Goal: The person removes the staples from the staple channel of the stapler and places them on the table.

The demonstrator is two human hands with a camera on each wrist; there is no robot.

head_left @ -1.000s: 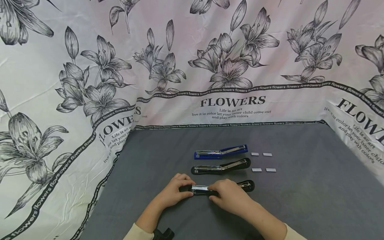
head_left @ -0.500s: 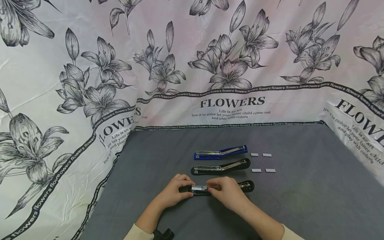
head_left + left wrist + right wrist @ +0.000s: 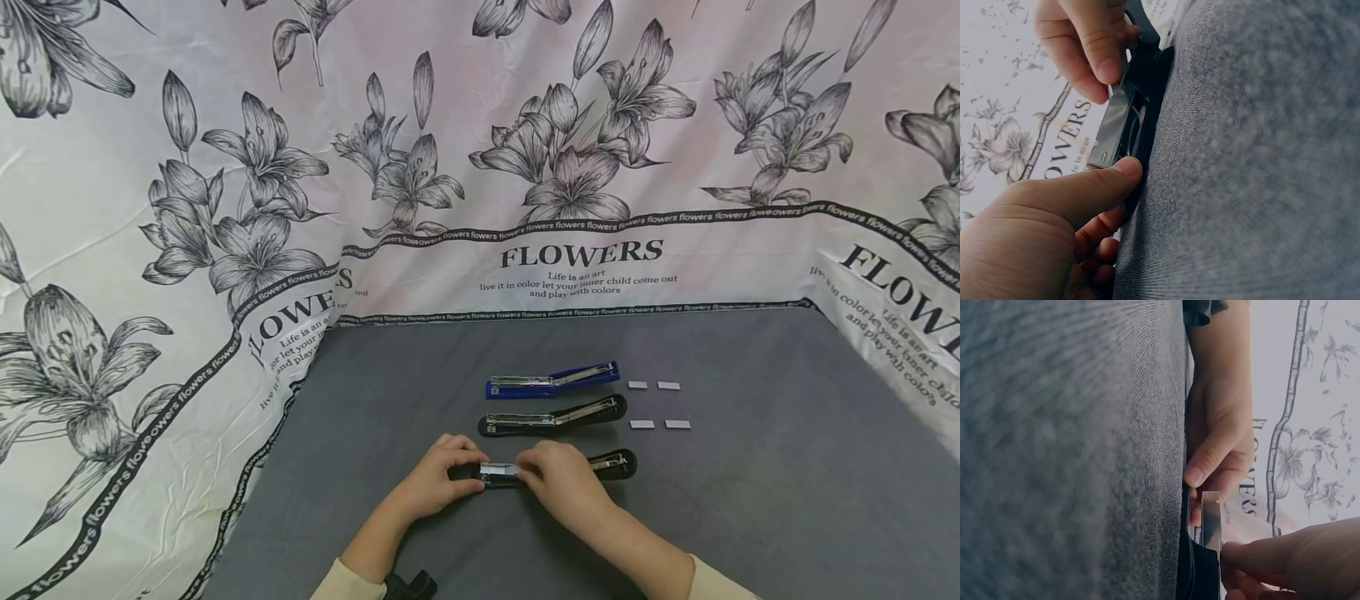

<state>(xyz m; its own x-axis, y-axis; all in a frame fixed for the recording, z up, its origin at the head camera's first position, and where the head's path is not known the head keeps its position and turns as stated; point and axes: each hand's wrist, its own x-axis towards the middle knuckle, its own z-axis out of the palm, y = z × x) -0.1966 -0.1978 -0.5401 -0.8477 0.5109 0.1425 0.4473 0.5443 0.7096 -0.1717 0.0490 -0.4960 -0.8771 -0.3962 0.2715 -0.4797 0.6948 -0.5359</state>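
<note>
A black stapler point(image 3: 500, 472) lies opened out on the grey cloth, its silver magazine facing up. My left hand point(image 3: 438, 477) grips its left end, thumb on the near side and fingers on the far side. At the inner end of the magazine, my right hand point(image 3: 567, 482) pinches with thumb and forefinger; whether a small piece sits between those fingertips is hidden. In the left wrist view both hands meet along the metal magazine point(image 3: 1112, 128). The right wrist view shows my right thumb point(image 3: 1241, 555) against the magazine's side.
Behind lie a second black stapler point(image 3: 517, 421) and a blue stapler point(image 3: 517, 386), both opened out. Several small white-grey strips point(image 3: 642, 425) sit in pairs to their right. A flower-printed cloth point(image 3: 585, 275) rises behind and beside the grey table cloth point(image 3: 750, 500).
My right hand lifts slightly off the magazine at half a second ago, fingertips pinched, then settles back lower against it. The left hand keeps its grip on the stapler.
</note>
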